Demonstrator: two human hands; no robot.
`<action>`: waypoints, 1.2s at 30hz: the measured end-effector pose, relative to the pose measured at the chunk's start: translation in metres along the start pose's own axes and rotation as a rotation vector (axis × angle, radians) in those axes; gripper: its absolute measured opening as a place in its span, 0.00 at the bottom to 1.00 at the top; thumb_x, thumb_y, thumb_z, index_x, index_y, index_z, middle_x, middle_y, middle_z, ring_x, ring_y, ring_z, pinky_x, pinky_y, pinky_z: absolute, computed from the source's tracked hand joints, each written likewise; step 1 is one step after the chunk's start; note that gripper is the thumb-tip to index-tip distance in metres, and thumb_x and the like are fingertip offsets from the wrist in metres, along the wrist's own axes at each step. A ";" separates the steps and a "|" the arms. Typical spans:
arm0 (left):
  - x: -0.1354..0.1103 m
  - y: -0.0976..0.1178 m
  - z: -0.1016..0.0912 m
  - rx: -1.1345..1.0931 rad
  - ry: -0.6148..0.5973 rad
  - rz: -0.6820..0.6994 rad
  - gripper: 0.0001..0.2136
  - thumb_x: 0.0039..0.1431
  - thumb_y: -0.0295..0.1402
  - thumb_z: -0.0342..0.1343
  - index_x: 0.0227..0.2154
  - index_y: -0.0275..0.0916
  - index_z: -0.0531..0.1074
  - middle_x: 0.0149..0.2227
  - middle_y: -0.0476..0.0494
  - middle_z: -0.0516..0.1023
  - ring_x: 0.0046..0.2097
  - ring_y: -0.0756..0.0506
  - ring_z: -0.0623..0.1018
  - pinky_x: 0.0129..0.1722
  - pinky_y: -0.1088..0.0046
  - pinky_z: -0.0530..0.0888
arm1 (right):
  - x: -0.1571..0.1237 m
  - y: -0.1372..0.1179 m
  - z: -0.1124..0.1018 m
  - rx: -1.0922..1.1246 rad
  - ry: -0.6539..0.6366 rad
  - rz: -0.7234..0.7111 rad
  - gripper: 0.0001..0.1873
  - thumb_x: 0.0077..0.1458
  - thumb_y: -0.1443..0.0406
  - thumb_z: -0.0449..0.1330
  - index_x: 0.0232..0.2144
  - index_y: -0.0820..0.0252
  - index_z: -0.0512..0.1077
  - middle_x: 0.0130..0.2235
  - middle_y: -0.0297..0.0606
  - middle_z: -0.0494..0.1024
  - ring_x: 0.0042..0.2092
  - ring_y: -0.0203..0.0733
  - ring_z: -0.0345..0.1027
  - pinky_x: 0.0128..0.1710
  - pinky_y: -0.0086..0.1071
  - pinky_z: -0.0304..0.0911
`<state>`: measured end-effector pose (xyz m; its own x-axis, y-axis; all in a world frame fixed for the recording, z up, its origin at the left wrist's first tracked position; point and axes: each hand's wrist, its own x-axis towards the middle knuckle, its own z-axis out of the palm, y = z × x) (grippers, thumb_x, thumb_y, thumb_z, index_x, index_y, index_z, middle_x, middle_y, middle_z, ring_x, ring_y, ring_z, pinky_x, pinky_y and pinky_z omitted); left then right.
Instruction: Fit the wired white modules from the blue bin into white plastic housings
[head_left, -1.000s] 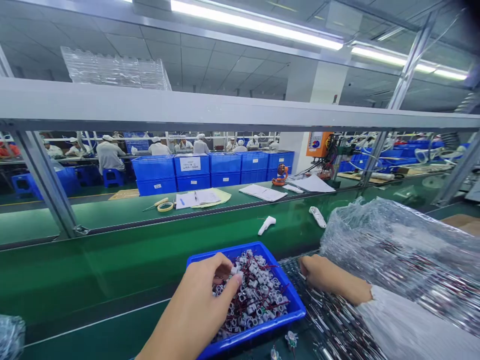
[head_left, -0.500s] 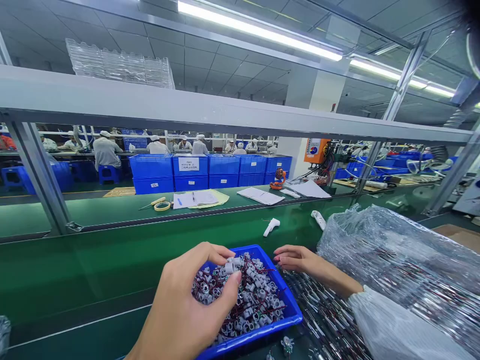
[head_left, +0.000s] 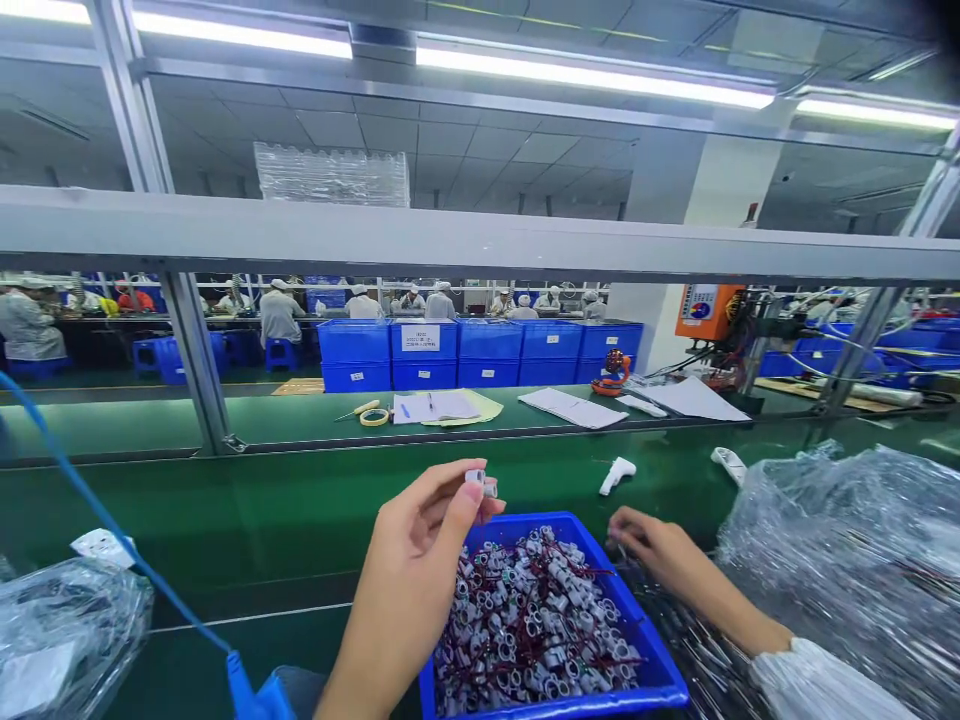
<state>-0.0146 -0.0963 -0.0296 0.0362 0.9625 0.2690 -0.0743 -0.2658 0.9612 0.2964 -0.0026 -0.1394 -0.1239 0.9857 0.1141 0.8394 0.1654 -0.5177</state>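
Observation:
My left hand (head_left: 420,565) is raised over the near left part of a blue bin (head_left: 664,690), pinching a small grey plastic ring-shaped part (head_left: 480,482) between thumb and fingers. Many similar grey parts (head_left: 532,620) with thin dark red wires fill the bin. To the right of the bin, my right hand (head_left: 660,550) is closed, its fingertips together near the rim. What its fingers hold, if anything, is too small to make out. Below that hand lie many thin metallic rods (head_left: 694,640).
Clear plastic wrap covers more rods (head_left: 847,540) at right. Two white handheld housings (head_left: 617,475) lie on the green bench. A bagged bundle (head_left: 67,630) and a blue cord (head_left: 127,530) are at left. Papers (head_left: 574,408) lie on the ledge behind; several people sit beyond.
The view has swung left. My left hand has lifted the grey plastic part up from over the bin's contents. My right hand's fingers have curled together and lowered toward the rods.

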 end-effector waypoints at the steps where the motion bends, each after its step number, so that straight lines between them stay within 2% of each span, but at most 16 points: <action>1: 0.002 -0.001 -0.001 -0.041 -0.004 -0.023 0.18 0.60 0.48 0.61 0.46 0.41 0.79 0.41 0.44 0.85 0.45 0.45 0.83 0.49 0.72 0.79 | -0.001 -0.014 -0.011 0.017 0.038 -0.013 0.14 0.69 0.61 0.50 0.31 0.57 0.68 0.28 0.32 0.76 0.29 0.40 0.70 0.35 0.35 0.66; 3: 0.004 -0.004 -0.002 -0.099 -0.011 -0.069 0.20 0.59 0.49 0.62 0.48 0.41 0.80 0.42 0.44 0.85 0.45 0.44 0.83 0.49 0.72 0.79 | -0.011 -0.053 -0.032 0.047 0.113 -0.065 0.15 0.68 0.57 0.45 0.33 0.54 0.66 0.27 0.32 0.75 0.30 0.42 0.70 0.34 0.34 0.64; 6: 0.006 -0.007 -0.002 -0.129 -0.024 -0.120 0.21 0.59 0.48 0.64 0.50 0.42 0.79 0.41 0.44 0.86 0.45 0.45 0.83 0.49 0.72 0.78 | -0.041 -0.122 -0.053 0.080 0.143 -0.162 0.18 0.67 0.49 0.47 0.35 0.52 0.68 0.27 0.31 0.74 0.29 0.41 0.67 0.29 0.31 0.60; 9: 0.005 -0.005 0.001 -0.108 -0.045 -0.106 0.18 0.57 0.46 0.66 0.48 0.44 0.80 0.43 0.46 0.86 0.44 0.46 0.84 0.48 0.74 0.78 | -0.072 -0.175 -0.054 0.199 0.119 -0.323 0.17 0.68 0.54 0.48 0.32 0.52 0.70 0.29 0.29 0.75 0.29 0.38 0.68 0.29 0.28 0.60; 11: 0.003 -0.002 0.002 -0.077 -0.055 -0.076 0.16 0.55 0.46 0.67 0.43 0.45 0.82 0.42 0.46 0.86 0.43 0.46 0.84 0.47 0.75 0.79 | -0.082 -0.192 -0.048 0.237 0.123 -0.348 0.18 0.70 0.56 0.47 0.31 0.52 0.70 0.28 0.28 0.75 0.28 0.36 0.66 0.28 0.26 0.60; 14: -0.002 0.002 0.005 -0.036 -0.071 -0.040 0.13 0.55 0.46 0.68 0.39 0.45 0.83 0.41 0.46 0.86 0.45 0.46 0.83 0.46 0.77 0.78 | -0.082 -0.195 -0.040 0.249 0.137 -0.359 0.19 0.71 0.58 0.46 0.29 0.53 0.68 0.27 0.28 0.73 0.27 0.35 0.64 0.28 0.26 0.59; 18: -0.006 0.005 0.007 -0.003 -0.112 -0.038 0.11 0.58 0.44 0.65 0.39 0.45 0.83 0.44 0.47 0.85 0.47 0.46 0.82 0.48 0.79 0.77 | -0.078 -0.189 -0.041 0.256 0.104 -0.406 0.19 0.71 0.59 0.46 0.29 0.53 0.68 0.26 0.28 0.72 0.27 0.35 0.63 0.27 0.26 0.57; 25: -0.003 0.000 0.009 -0.031 -0.132 -0.033 0.07 0.57 0.37 0.67 0.39 0.46 0.83 0.42 0.49 0.85 0.45 0.47 0.83 0.46 0.79 0.78 | -0.075 -0.186 -0.041 0.242 0.087 -0.375 0.19 0.71 0.58 0.46 0.29 0.53 0.68 0.27 0.28 0.74 0.28 0.36 0.66 0.29 0.26 0.60; 26: -0.003 -0.001 0.009 -0.037 -0.138 -0.023 0.06 0.56 0.36 0.67 0.38 0.47 0.83 0.41 0.49 0.85 0.44 0.47 0.83 0.46 0.79 0.78 | -0.074 -0.185 -0.039 0.247 0.086 -0.369 0.17 0.71 0.57 0.46 0.33 0.52 0.69 0.28 0.28 0.75 0.28 0.36 0.68 0.29 0.26 0.61; 28: -0.004 0.000 0.010 -0.016 -0.136 -0.012 0.06 0.54 0.33 0.68 0.36 0.47 0.83 0.39 0.50 0.85 0.43 0.47 0.83 0.45 0.78 0.78 | -0.074 -0.184 -0.034 0.281 0.117 -0.344 0.16 0.72 0.55 0.43 0.48 0.49 0.68 0.31 0.29 0.77 0.30 0.37 0.72 0.28 0.25 0.64; 30: -0.006 0.001 0.011 0.071 -0.118 0.008 0.06 0.52 0.31 0.69 0.34 0.46 0.83 0.37 0.51 0.85 0.42 0.46 0.83 0.44 0.77 0.77 | -0.075 -0.184 -0.029 0.310 0.181 -0.329 0.20 0.73 0.53 0.41 0.61 0.46 0.59 0.35 0.30 0.78 0.35 0.38 0.76 0.31 0.25 0.68; 32: -0.009 0.003 0.013 0.150 -0.097 0.054 0.04 0.53 0.30 0.69 0.32 0.45 0.84 0.36 0.50 0.86 0.41 0.45 0.83 0.43 0.75 0.77 | -0.076 -0.183 -0.025 0.293 0.225 -0.348 0.23 0.72 0.51 0.42 0.65 0.44 0.56 0.39 0.32 0.79 0.40 0.38 0.77 0.37 0.26 0.71; 34: -0.012 0.005 0.013 0.185 -0.113 0.099 0.04 0.56 0.30 0.66 0.33 0.44 0.85 0.35 0.50 0.86 0.40 0.44 0.84 0.43 0.74 0.78 | -0.075 -0.180 -0.023 0.259 0.251 -0.392 0.22 0.71 0.51 0.46 0.63 0.45 0.61 0.43 0.34 0.79 0.43 0.39 0.77 0.41 0.27 0.72; 36: -0.014 0.006 0.011 0.207 -0.118 0.131 0.06 0.59 0.29 0.64 0.35 0.45 0.85 0.36 0.51 0.87 0.39 0.45 0.84 0.43 0.74 0.78 | -0.072 -0.175 -0.023 0.236 0.227 -0.444 0.20 0.70 0.51 0.49 0.58 0.47 0.67 0.44 0.36 0.79 0.43 0.40 0.77 0.41 0.27 0.73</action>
<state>-0.0044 -0.1116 -0.0263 0.1565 0.9094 0.3855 0.1189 -0.4048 0.9067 0.1708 -0.1029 -0.0373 -0.3000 0.7922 0.5315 0.5876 0.5924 -0.5513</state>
